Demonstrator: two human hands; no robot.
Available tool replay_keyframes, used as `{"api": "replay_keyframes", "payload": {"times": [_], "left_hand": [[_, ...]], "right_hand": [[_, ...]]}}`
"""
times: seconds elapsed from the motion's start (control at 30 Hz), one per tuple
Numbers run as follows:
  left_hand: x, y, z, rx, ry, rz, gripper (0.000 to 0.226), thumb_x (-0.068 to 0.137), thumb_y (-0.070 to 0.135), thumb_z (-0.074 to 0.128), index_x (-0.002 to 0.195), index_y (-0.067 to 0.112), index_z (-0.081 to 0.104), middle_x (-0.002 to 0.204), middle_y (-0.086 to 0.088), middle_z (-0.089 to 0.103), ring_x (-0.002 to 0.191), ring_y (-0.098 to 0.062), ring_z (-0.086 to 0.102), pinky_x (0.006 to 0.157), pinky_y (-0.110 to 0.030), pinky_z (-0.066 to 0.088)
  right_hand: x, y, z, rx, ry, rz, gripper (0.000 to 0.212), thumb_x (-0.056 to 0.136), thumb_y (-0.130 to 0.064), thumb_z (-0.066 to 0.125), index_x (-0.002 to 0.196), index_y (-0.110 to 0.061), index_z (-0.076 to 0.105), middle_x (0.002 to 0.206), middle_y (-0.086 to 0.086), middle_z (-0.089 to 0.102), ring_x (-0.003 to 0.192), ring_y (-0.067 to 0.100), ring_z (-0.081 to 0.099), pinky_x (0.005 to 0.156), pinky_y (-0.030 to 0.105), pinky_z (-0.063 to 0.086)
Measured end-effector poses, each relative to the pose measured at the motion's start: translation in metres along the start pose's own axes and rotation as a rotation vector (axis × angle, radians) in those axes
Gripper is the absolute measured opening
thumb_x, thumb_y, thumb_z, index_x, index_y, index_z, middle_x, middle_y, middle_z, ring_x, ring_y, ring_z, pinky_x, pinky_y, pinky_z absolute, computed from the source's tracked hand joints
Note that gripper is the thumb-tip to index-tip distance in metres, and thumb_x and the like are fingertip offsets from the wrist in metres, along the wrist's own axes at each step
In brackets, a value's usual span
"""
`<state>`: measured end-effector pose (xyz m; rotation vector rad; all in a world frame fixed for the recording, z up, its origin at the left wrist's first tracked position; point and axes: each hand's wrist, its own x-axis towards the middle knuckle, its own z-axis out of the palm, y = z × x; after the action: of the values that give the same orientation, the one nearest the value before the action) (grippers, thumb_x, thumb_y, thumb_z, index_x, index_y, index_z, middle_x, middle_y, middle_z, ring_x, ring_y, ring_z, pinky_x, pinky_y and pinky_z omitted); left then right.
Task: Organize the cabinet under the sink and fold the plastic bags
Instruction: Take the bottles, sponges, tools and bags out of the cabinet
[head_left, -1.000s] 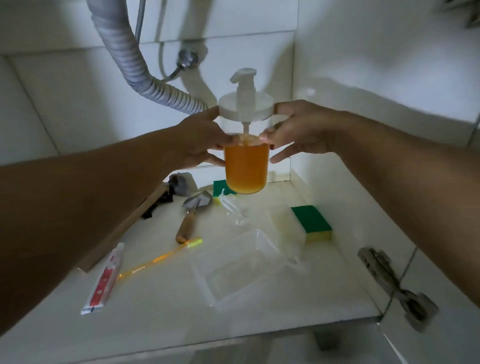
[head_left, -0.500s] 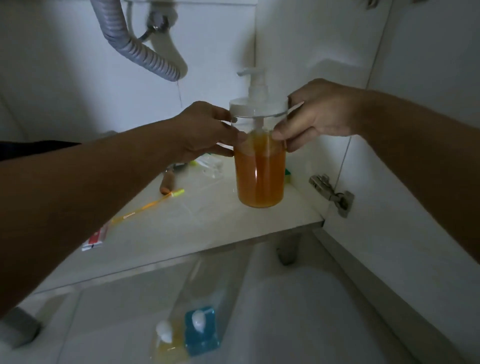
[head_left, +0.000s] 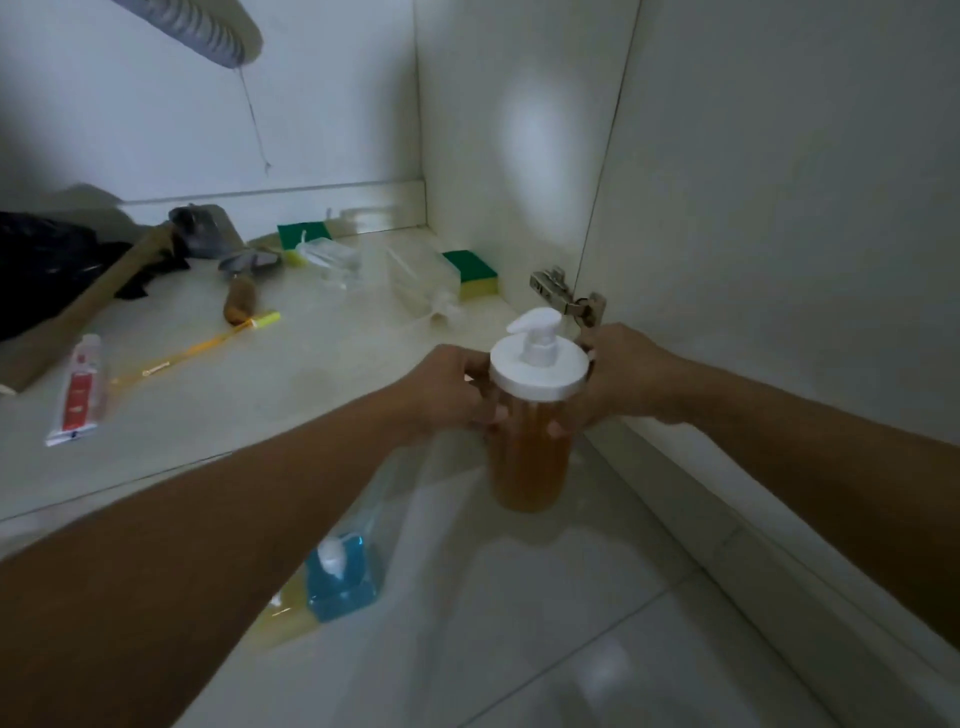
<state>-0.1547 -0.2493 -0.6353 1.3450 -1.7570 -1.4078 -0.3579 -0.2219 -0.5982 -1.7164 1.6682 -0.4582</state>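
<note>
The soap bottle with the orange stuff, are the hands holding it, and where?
Yes. Both hands, left hand and right hand, hold the soap bottle by its upper sides, just under the white pump lid.

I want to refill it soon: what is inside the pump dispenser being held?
The pump dispenser holds amber liquid, filling most of the clear body. The white lid and both hands, left hand and right hand, cover the top, so the exact level is hidden.

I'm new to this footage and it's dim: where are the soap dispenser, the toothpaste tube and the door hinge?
soap dispenser (head_left: 537, 374): head view, on its white lid.
toothpaste tube (head_left: 79, 395): head view, on its red label.
door hinge (head_left: 566, 299): head view, on its metal arm.
</note>
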Motion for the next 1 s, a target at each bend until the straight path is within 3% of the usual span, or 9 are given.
{"api": "replay_keyframes", "payload": {"times": [0.1, 0.2, 0.37, 0.57, 0.63, 0.7, 0.8, 0.93, 1.0], "left_hand": [[0.005, -0.028, 0.027, -0.072, 0.057, -0.027, 0.049, 0.074, -0.02, 0.064, 0.115, 0.007, 0.068, 0.088, -0.009, 0.07, 0.076, -0.02, 0.066, 0.075, -0.034, 0.06], [0.01, -0.052, 0.047, -0.09, 0.089, -0.026, 0.05, 0.074, -0.02, 0.06, 0.117, 0.004, 0.068, 0.093, -0.01, 0.069, 0.092, -0.025, 0.064, 0.076, -0.035, 0.056], [0.019, -0.057, 0.062, -0.078, 0.06, -0.025, 0.056, 0.078, -0.019, 0.059, 0.129, 0.004, 0.059, 0.116, -0.013, 0.065, 0.106, -0.023, 0.057, 0.083, -0.032, 0.048], [0.029, -0.068, 0.073, -0.048, 0.052, -0.037, 0.053, 0.08, -0.016, 0.059, 0.129, 0.004, 0.058, 0.109, -0.007, 0.064, 0.1, -0.015, 0.055, 0.082, -0.026, 0.043], [0.03, -0.071, 0.076, -0.067, 0.068, -0.021, 0.053, 0.081, -0.014, 0.062, 0.13, 0.006, 0.059, 0.118, -0.009, 0.065, 0.104, -0.015, 0.056, 0.085, -0.027, 0.044], [0.033, -0.075, 0.079, -0.08, 0.092, -0.008, 0.053, 0.081, -0.013, 0.063, 0.13, 0.007, 0.059, 0.122, -0.008, 0.065, 0.111, -0.018, 0.058, 0.091, -0.031, 0.047], [0.035, -0.079, 0.08, -0.086, 0.114, 0.007, 0.054, 0.08, -0.013, 0.064, 0.13, 0.008, 0.059, 0.123, -0.01, 0.065, 0.119, -0.025, 0.058, 0.101, -0.043, 0.047], [0.034, -0.079, 0.078, -0.042, 0.108, 0.019, 0.055, 0.08, -0.012, 0.063, 0.131, 0.009, 0.058, 0.124, -0.009, 0.065, 0.118, -0.024, 0.057, 0.097, -0.035, 0.047], [0.033, -0.075, 0.078, 0.021, 0.103, 0.017, 0.051, 0.082, -0.007, 0.063, 0.131, 0.006, 0.058, 0.123, -0.011, 0.065, 0.116, -0.025, 0.058, 0.095, -0.034, 0.048]], "right_hand": [[0.0, 0.028, 0.023, -0.085, 0.065, 0.026, 0.048, 0.05, -0.017, 0.096, 0.086, -0.014, 0.066, 0.09, 0.001, 0.07, 0.075, 0.011, 0.065, 0.063, 0.026, 0.057], [0.004, 0.047, 0.041, -0.091, 0.082, 0.0, 0.05, 0.051, -0.015, 0.096, 0.077, -0.028, 0.056, 0.083, -0.012, 0.059, 0.071, 0.002, 0.054, 0.051, 0.008, 0.039], [0.011, 0.074, 0.059, 0.097, 0.131, 0.007, 0.066, 0.051, -0.002, 0.095, 0.101, -0.025, 0.059, 0.088, -0.02, 0.059, 0.079, 0.0, 0.056, 0.056, 0.004, 0.041], [0.017, 0.092, 0.072, 0.101, 0.124, 0.063, 0.058, 0.052, -0.005, 0.096, 0.1, -0.022, 0.066, 0.086, -0.02, 0.062, 0.079, -0.001, 0.059, 0.061, 0.006, 0.045], [0.02, 0.097, 0.075, 0.086, 0.156, 0.085, 0.06, 0.05, -0.009, 0.097, 0.1, -0.022, 0.068, 0.09, -0.018, 0.065, 0.082, -0.001, 0.061, 0.075, 0.02, 0.054], [0.02, 0.1, 0.074, 0.123, 0.173, 0.092, 0.071, 0.048, -0.009, 0.097, 0.112, -0.021, 0.068, 0.102, -0.009, 0.069, 0.094, 0.011, 0.064, 0.083, 0.03, 0.053], [0.018, 0.099, 0.07, 0.121, 0.171, 0.083, 0.076, 0.051, -0.007, 0.096, 0.119, -0.02, 0.065, 0.107, -0.005, 0.068, 0.099, 0.016, 0.062, 0.086, 0.031, 0.052], [0.018, 0.098, 0.07, 0.094, 0.156, 0.079, 0.075, 0.051, -0.008, 0.096, 0.119, -0.018, 0.065, 0.112, -0.003, 0.069, 0.103, 0.018, 0.063, 0.092, 0.037, 0.052], [0.023, 0.096, 0.069, -0.026, 0.112, 0.117, 0.065, 0.055, -0.013, 0.094, 0.114, -0.016, 0.067, 0.109, -0.003, 0.068, 0.103, 0.02, 0.064, 0.088, 0.036, 0.053]]}}
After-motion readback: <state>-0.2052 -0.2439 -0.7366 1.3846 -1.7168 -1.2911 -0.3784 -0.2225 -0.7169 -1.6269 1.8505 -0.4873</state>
